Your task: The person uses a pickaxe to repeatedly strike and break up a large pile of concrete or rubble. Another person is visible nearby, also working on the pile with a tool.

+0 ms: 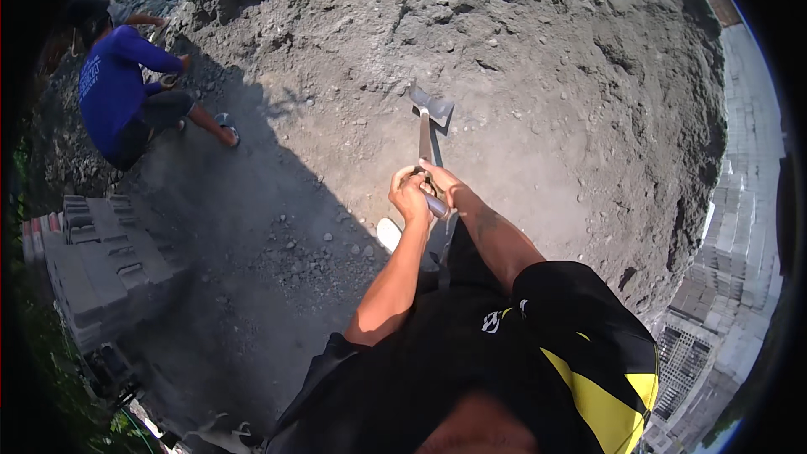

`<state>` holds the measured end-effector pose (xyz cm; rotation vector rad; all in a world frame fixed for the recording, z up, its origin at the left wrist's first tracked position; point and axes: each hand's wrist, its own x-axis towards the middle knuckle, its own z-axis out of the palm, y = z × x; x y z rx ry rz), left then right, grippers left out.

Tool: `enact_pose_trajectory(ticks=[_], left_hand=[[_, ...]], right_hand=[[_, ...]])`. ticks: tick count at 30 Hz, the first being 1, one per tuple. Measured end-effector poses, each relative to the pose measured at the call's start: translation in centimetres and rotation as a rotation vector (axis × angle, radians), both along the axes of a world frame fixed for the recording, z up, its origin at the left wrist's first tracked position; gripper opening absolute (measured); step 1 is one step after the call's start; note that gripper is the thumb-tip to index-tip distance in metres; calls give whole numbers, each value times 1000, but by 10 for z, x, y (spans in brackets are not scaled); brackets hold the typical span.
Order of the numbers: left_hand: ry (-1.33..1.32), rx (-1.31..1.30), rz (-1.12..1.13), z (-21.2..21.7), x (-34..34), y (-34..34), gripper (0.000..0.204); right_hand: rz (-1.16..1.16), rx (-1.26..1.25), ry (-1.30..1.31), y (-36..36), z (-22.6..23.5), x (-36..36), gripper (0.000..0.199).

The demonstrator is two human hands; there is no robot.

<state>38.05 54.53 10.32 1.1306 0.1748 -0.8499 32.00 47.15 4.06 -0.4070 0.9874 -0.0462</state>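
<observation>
Both my hands are wrapped around the handle of a long-handled shovel point(424, 136), which points away from me. My left hand point(411, 194) is closed near the handle's rear end. Just ahead and to its right, my right hand point(440, 179) is closed on the same handle, close against the left. The shovel's grey metal blade point(431, 107) is at the foot of a large grey dirt mound point(521, 42), seemingly against the loose soil. Part of the handle is hidden beneath my fingers.
A person in a blue long-sleeved shirt point(118, 88) crouches at the far left, beside the mound. Stacked grey concrete blocks point(109, 261) stand at the left. More pale blocks point(740, 193) line the right side. Loose stones point(315, 261) lie on the shaded ground left of my feet.
</observation>
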Motion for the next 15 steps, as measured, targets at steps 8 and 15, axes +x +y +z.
enact_pose_trajectory(ticks=[8,15], left_hand=[[410,-60,134,42,29,-50,18],[296,-10,146,8,78,-121,16]], right_hand=[[-373,216,-204,-36,-16,-2,31],[-297,62,161,-101,-3,66,26]])
